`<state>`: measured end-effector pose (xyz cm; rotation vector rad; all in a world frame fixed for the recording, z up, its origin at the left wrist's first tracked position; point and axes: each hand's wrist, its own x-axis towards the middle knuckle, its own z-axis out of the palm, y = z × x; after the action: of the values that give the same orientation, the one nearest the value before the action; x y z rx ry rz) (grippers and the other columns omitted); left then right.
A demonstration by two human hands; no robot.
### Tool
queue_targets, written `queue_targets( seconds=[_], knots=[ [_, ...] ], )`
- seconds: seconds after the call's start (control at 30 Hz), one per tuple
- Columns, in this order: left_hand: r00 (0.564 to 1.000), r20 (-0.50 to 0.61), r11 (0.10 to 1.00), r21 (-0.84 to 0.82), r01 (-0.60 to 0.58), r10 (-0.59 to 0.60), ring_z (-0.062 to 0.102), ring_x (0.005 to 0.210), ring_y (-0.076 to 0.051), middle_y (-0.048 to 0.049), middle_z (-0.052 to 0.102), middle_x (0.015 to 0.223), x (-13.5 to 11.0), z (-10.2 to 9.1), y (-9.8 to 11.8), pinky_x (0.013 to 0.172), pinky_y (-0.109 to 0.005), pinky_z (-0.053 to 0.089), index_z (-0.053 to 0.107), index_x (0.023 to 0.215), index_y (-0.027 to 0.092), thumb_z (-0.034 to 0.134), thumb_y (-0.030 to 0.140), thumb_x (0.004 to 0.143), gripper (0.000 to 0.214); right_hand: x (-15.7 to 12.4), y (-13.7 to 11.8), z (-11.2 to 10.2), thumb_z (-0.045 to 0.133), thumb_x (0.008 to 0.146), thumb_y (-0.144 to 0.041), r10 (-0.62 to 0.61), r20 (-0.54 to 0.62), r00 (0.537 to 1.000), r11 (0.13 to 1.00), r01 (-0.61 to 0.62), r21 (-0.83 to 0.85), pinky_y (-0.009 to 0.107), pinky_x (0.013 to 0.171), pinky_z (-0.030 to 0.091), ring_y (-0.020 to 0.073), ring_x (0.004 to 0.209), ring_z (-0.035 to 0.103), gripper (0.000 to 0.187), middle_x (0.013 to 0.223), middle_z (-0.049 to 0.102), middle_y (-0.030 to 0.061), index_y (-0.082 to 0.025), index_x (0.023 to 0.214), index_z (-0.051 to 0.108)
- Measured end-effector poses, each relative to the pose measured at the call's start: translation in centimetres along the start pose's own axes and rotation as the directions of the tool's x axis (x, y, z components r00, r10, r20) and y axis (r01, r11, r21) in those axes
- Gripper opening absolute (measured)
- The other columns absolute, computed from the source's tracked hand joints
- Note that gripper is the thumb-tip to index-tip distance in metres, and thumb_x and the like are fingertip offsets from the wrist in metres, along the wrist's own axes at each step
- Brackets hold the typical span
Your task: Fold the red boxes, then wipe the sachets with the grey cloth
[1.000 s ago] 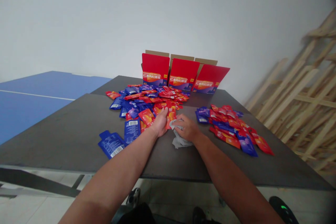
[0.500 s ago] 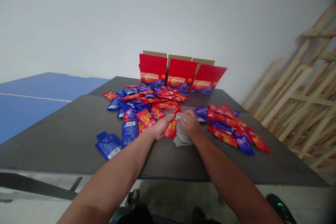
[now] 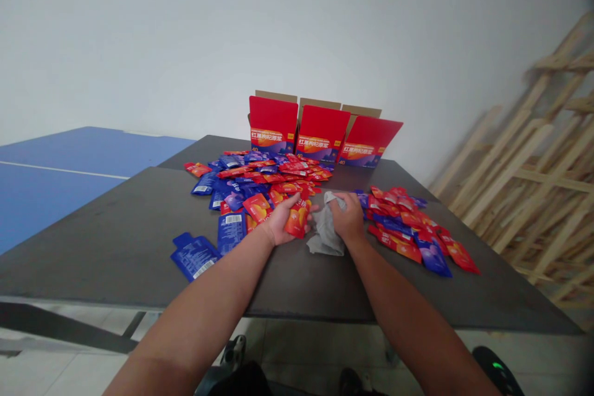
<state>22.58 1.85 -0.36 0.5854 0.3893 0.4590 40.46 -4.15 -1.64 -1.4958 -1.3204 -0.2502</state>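
My left hand point(image 3: 281, 224) grips a red pouch point(image 3: 297, 218) with orange fruit printed on it, thumb over its front, fingertips showing past its right edge. Just to the right, my right hand point(image 3: 349, 216) is closed around a crumpled grey cloth point(image 3: 327, 232), whose lower end hangs down to the table. A gap separates the cloth from the pouch. Left of and beyond my left hand lies a loose pile of red and blue pouches point(image 3: 234, 194). Beside my right hand is a smaller pile of red and blue pouches point(image 3: 403, 216).
Three red and blue cartons point(image 3: 322, 136) stand with lids raised at the back of the dark table point(image 3: 116, 241). A single blue pouch point(image 3: 195, 257) lies near the front left. A blue table-tennis table point(image 3: 60, 179) adjoins at left; wooden frames point(image 3: 529, 179) lean at right.
My right hand and the cloth have moved right, off the pouch. The pouch in my left hand now stands more upright, its front turned into view.
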Motion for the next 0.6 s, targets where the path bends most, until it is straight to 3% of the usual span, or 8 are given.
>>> queue_targets(
  seconds=[0.1,0.27,0.33,0.47,0.6],
  knots=[
    [0.999,0.001,0.994,-0.103,-0.033,0.033,0.058,0.056,-0.016,-0.0086,0.064,0.071,0.2,-0.3,0.4,0.048,-0.025,0.042,0.064,0.09,0.013,0.05,0.056,0.088,0.045,-1.1,-1.5,-0.3,0.048,0.087,-0.027,-0.255,0.143,0.956,0.966,0.246,0.082,0.039,0.085,0.049,0.0215,0.09,0.058,0.023,0.092,0.06,0.0075,-0.02,0.097,0.068],
    [0.999,-0.045,0.99,-0.142,0.011,-0.017,0.06,0.056,-0.018,-0.0068,0.062,0.062,0.7,-1.0,0.4,0.055,-0.029,0.047,0.066,0.09,0.012,0.051,0.061,0.084,0.052,-2.9,-3.7,0.3,0.056,0.087,-0.028,-0.569,0.376,0.732,0.822,0.528,0.214,0.034,0.08,0.051,0.0193,0.089,0.06,0.017,0.094,0.062,0.006,-0.025,0.098,0.069],
    [0.999,-0.041,0.992,-0.121,0.026,-0.032,0.063,0.06,-0.02,-0.007,0.064,0.064,0.7,-0.9,0.1,0.059,-0.03,0.049,0.066,0.09,0.012,0.052,0.062,0.084,0.052,-3.2,-3.9,0.6,0.057,0.088,-0.028,-0.593,0.411,0.693,0.799,0.57,0.192,0.034,0.079,0.051,0.0195,0.088,0.06,0.015,0.094,0.063,0.0063,-0.025,0.095,0.07],
    [1.0,-0.002,0.999,-0.036,0.011,-0.011,0.067,0.068,-0.022,-0.0084,0.068,0.07,0.7,-0.1,-0.6,0.064,-0.03,0.051,0.066,0.093,0.014,0.049,0.064,0.084,0.054,-3.1,-3.6,1.1,0.056,0.088,-0.029,-0.507,0.398,0.765,0.855,0.505,0.118,0.034,0.079,0.052,0.0194,0.086,0.06,0.016,0.093,0.063,0.0066,-0.025,0.097,0.07],
    [0.999,0.024,0.998,0.045,0.034,-0.035,0.066,0.063,-0.019,-0.0063,0.068,0.066,0.6,0.4,-1.3,0.06,-0.026,0.049,0.066,0.093,0.015,0.049,0.062,0.086,0.05,-2.8,-3.3,1.2,0.057,0.088,-0.027,-0.437,0.329,0.838,0.898,0.427,0.104,0.035,0.078,0.052,0.0202,0.085,0.06,0.016,0.093,0.062,0.0071,-0.023,0.096,0.069]
  ],
)
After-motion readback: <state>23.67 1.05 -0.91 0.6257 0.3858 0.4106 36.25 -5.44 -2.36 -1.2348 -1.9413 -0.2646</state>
